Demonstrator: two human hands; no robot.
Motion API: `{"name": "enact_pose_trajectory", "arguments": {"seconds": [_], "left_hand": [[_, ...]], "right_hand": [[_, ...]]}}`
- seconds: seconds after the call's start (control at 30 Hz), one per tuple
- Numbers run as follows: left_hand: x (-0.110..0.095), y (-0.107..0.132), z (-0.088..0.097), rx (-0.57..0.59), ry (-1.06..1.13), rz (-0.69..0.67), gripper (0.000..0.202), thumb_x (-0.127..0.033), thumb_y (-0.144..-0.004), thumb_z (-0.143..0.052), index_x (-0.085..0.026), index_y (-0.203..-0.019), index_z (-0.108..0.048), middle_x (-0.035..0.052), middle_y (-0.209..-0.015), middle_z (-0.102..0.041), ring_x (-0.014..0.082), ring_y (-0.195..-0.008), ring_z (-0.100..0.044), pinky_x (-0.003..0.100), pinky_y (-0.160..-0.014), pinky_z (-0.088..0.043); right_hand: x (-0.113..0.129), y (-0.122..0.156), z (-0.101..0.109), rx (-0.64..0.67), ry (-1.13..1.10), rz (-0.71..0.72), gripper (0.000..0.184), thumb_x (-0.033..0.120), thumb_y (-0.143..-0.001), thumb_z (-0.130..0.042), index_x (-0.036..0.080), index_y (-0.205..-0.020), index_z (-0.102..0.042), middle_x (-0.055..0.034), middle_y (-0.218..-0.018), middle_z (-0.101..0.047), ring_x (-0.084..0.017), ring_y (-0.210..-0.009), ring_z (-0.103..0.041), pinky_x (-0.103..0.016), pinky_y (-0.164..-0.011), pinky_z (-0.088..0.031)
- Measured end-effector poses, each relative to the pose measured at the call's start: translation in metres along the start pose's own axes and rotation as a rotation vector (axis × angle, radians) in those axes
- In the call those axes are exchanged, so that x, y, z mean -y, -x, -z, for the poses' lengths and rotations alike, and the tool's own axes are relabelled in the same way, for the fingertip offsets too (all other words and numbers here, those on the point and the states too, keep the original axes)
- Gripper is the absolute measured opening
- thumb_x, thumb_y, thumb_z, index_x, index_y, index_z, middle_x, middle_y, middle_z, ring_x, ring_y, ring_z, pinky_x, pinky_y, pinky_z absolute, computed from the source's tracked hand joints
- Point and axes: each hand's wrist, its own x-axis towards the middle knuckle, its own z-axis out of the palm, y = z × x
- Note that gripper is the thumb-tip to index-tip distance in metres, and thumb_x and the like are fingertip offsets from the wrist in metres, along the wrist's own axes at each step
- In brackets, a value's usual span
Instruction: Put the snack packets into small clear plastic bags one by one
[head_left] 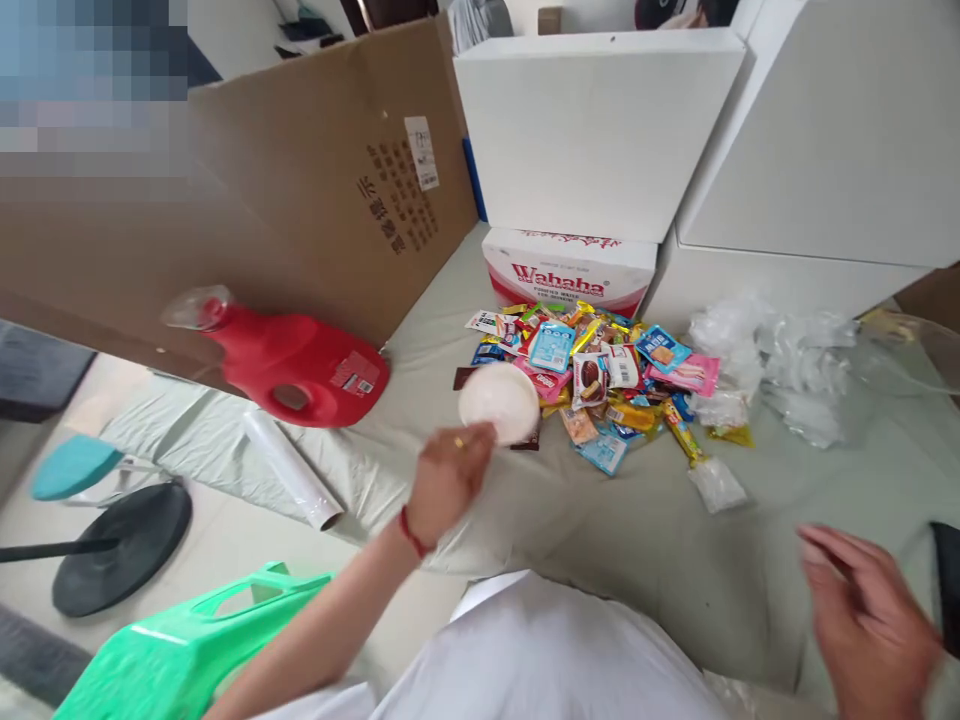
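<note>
My left hand [451,480], with a ring and a red cord at the wrist, pinches the near edge of a white round disc-like thing [499,400]. Whether it is a plate, a lid or something else I cannot tell. Just beyond the disc lies a heap of small wrapped snacks [592,370], partly covered by it. Off to the right, above the cloth, my right hand [870,620] is loosely curved with its fingers stretched out to the left. Nothing shows in it. Crumpled clear plastic bags [795,360] lie between the snacks and the right side.
A red jug [300,360] leans on its side by the large cardboard panel [300,190]. Behind the snacks stand a Wahaha carton [570,272] and white boxes [600,130]. A clear film roll [292,470] and a green plastic stool [187,640] are at lower left.
</note>
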Motion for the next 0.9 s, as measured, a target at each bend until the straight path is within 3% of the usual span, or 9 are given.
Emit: {"name": "enact_pose_trajectory", "arguments": {"seconds": [0.1,0.17,0.23,0.3,0.43,0.53,0.63,0.8,0.9], "left_hand": [[-0.055,0.044,-0.029,0.264,0.247,-0.161,0.033,-0.021,-0.100,-0.044,-0.026,-0.116,-0.072,0.0122,-0.124,-0.073,0.0252,-0.102,-0.069,0.040,-0.088,-0.047],[-0.077,0.058,-0.048,0.390,0.361,-0.182,0.033,-0.019,-0.099,-0.044,-0.026,-0.114,-0.073,0.0130,-0.122,-0.073,0.0250,-0.098,-0.070,0.040,-0.087,-0.048],[-0.086,0.063,-0.062,0.437,0.431,-0.157,0.032,-0.017,-0.098,-0.045,-0.025,-0.111,-0.073,0.0139,-0.123,-0.073,0.0253,-0.099,-0.070,0.041,-0.089,-0.049],[-0.087,0.065,-0.071,0.384,0.479,-0.105,0.030,-0.017,-0.097,-0.046,-0.024,-0.112,-0.072,0.0148,-0.129,-0.069,0.0260,-0.109,-0.068,0.041,-0.094,-0.051],[-0.079,0.067,-0.077,0.152,0.499,0.002,0.023,-0.021,-0.095,-0.049,-0.022,-0.115,-0.061,0.0155,-0.133,-0.063,0.0234,-0.104,-0.068,0.039,-0.090,-0.056],[-0.072,0.067,-0.082,0.112,0.503,0.010,0.024,-0.019,-0.091,-0.053,-0.023,-0.115,-0.055,0.0141,-0.131,-0.061,0.0192,-0.085,-0.069,0.037,-0.081,-0.057],[-0.066,0.067,-0.088,0.111,0.544,0.013,0.030,-0.021,-0.087,-0.059,-0.025,-0.116,-0.052,0.0137,-0.132,-0.061,0.0221,-0.089,-0.069,0.039,-0.083,-0.057],[-0.061,0.064,-0.091,0.144,0.581,0.031,0.045,-0.023,-0.087,-0.060,-0.026,-0.131,-0.049,0.0128,-0.129,-0.062,0.0241,-0.094,-0.069,0.040,-0.088,-0.057],[-0.064,0.058,-0.091,0.165,0.573,0.001,0.042,-0.022,-0.090,-0.057,-0.024,-0.132,-0.052,0.0124,-0.121,-0.064,0.0229,-0.092,-0.068,0.038,-0.087,-0.057]], "right_hand": [[0.044,-0.015,-0.035,0.291,-0.181,0.377,0.042,0.026,-0.093,-0.063,0.041,-0.133,-0.061,-0.0076,-0.120,-0.069,-0.031,-0.112,-0.066,-0.054,-0.095,-0.055],[0.071,-0.027,-0.062,0.634,-0.193,0.570,0.042,0.020,-0.096,-0.060,0.032,-0.136,-0.060,-0.0092,-0.132,-0.065,-0.028,-0.121,-0.063,-0.048,-0.103,-0.053],[0.091,-0.035,-0.088,0.932,-0.052,0.639,0.043,0.013,-0.093,-0.060,0.021,-0.135,-0.060,-0.0133,-0.134,-0.064,-0.027,-0.120,-0.063,-0.043,-0.102,-0.054],[0.104,-0.039,-0.109,1.081,0.136,0.628,0.044,0.007,-0.090,-0.059,0.012,-0.134,-0.059,-0.0177,-0.130,-0.066,-0.028,-0.114,-0.067,-0.040,-0.096,-0.056],[0.122,-0.035,-0.134,1.151,0.332,0.639,0.036,0.006,-0.090,-0.052,0.004,-0.124,-0.064,-0.0211,-0.119,-0.069,-0.030,-0.102,-0.070,-0.038,-0.080,-0.059],[0.129,-0.030,-0.143,1.168,0.348,0.658,0.025,0.008,-0.091,-0.051,0.006,-0.106,-0.071,-0.0189,-0.114,-0.072,-0.032,-0.103,-0.069,-0.038,-0.079,-0.058],[0.127,-0.030,-0.146,1.178,0.325,0.596,0.022,0.010,-0.090,-0.053,0.008,-0.100,-0.073,-0.0172,-0.105,-0.074,-0.030,-0.101,-0.068,-0.036,-0.077,-0.058],[0.110,-0.032,-0.118,1.115,0.174,0.440,0.031,0.016,-0.086,-0.062,0.013,-0.116,-0.067,-0.0159,-0.113,-0.069,-0.025,-0.088,-0.070,-0.036,-0.077,-0.058],[0.084,-0.044,-0.086,0.909,-0.110,0.285,0.039,0.022,-0.085,-0.067,0.019,-0.123,-0.063,-0.0108,-0.117,-0.067,-0.023,-0.095,-0.069,-0.034,-0.086,-0.056]]}}
